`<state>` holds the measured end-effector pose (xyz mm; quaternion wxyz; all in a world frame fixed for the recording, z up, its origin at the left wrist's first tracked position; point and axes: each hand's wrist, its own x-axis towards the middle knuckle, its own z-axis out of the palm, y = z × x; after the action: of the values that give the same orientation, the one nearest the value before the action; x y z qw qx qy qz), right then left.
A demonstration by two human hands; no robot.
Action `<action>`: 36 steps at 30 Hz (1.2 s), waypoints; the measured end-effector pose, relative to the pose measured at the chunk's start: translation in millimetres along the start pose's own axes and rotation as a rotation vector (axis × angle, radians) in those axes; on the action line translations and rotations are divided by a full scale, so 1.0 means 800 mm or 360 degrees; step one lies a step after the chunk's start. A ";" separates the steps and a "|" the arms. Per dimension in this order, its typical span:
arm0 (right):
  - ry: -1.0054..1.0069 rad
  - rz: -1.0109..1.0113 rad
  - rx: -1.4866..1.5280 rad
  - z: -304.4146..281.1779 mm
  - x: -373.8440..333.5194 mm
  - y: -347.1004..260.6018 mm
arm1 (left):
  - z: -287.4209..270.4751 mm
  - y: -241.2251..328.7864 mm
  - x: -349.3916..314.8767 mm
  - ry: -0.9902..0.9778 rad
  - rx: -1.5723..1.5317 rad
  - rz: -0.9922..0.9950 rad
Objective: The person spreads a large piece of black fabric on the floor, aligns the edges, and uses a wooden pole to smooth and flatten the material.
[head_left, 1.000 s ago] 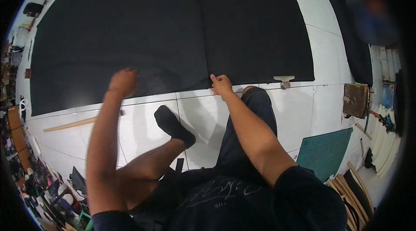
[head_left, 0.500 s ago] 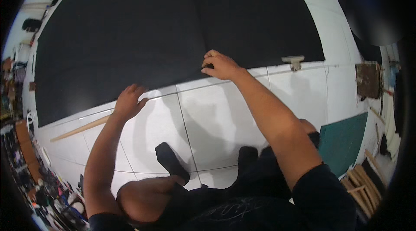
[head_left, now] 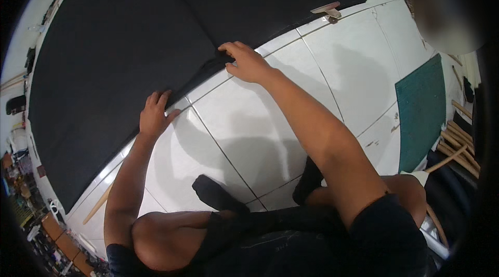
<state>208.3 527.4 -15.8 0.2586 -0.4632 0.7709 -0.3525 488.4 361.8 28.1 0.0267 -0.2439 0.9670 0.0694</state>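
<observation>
A large sheet of black fabric (head_left: 119, 43) lies spread over the white floor, its near edge running up to the right. My left hand (head_left: 156, 116) rests on that edge, fingers stretched over the fabric and thumb apart on the pale tiles. Farther right, my right hand (head_left: 249, 63) has its fingers and thumb closed round the same edge, with dark cloth between them. The fabric is bunched and slightly raised beside that hand, and a crease runs away from it. Near the far right corner, a metal bulldog clip (head_left: 328, 11) grips the edge.
A wooden stick (head_left: 97, 205) lies on the floor by my left forearm. To the right are a green mat (head_left: 423, 116) and several wooden poles (head_left: 460, 144). Assorted items (head_left: 23, 188) crowd the left side. My feet in dark socks (head_left: 218, 194) stand on the tiles.
The view has turned, so the fabric edge slants more steeply. Cloth beside my right hand is now bunched and raised, and its crease is clearer. My left hand stays at the edge.
</observation>
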 end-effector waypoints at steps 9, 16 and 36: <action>0.0296 0.0255 0.0138 0.030 -0.015 -0.007 | -0.005 -0.030 0.025 -0.0114 -0.0419 -0.0404; 0.0155 0.0193 0.0039 0.026 -0.016 -0.013 | -0.002 -0.035 0.019 0.0033 -0.0450 -0.0257; -0.0069 0.0203 -0.0526 -0.006 0.019 -0.054 | -0.002 -0.048 0.019 -0.0065 -0.0436 -0.0219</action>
<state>221.1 501.1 19.8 0.2175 -0.4571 0.8404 -0.1938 493.1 320.9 24.0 0.0177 -0.3095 0.9287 0.2036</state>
